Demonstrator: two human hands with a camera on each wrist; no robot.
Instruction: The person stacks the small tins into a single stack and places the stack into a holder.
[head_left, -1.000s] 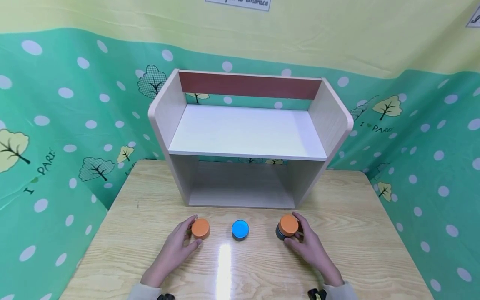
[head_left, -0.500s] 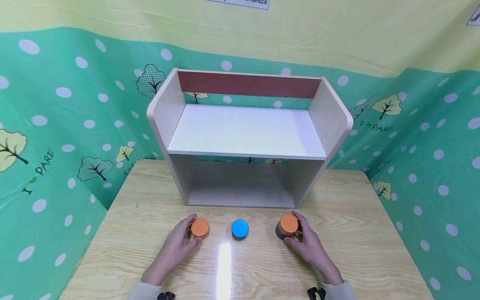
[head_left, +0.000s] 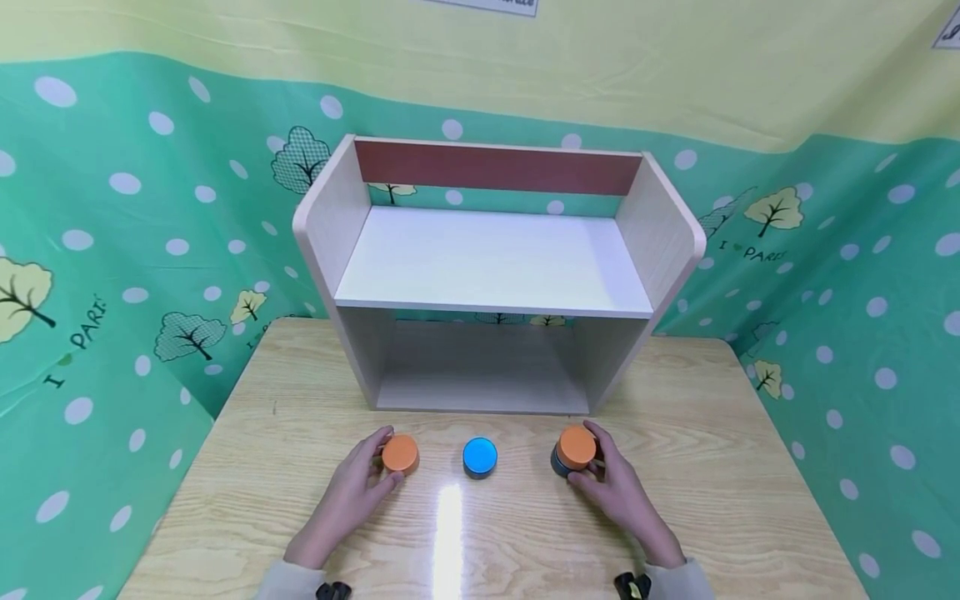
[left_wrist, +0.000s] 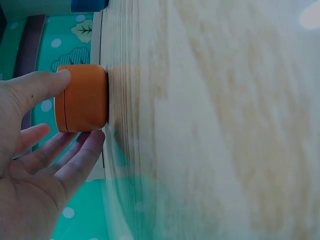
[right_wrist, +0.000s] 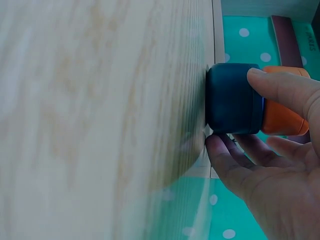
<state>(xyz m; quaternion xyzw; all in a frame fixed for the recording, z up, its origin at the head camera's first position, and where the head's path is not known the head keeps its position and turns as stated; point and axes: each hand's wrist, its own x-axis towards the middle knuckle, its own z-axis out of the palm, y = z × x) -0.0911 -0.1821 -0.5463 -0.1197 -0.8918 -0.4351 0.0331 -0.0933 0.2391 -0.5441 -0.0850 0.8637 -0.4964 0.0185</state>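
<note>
My left hand point(head_left: 351, 492) holds a small round orange tin point(head_left: 401, 454) standing on the table, thumb on one side and fingers on the other. A lid seam shows on this tin in the left wrist view point(left_wrist: 85, 100). To the right, a dark blue tin point(right_wrist: 232, 100) stands on the table with another orange tin point(head_left: 577, 447) stacked on top. My right hand point(head_left: 621, 496) grips the dark blue tin between thumb and fingers. Between the two hands stands a tin with a bright blue top point(head_left: 480, 456), touched by neither.
A white two-level shelf point(head_left: 491, 262) with a dark red back rail point(head_left: 498, 167) stands just behind the tins. The wooden table point(head_left: 697, 458) runs out on both sides. A green and yellow patterned cloth point(head_left: 135, 250) hangs around the back and sides.
</note>
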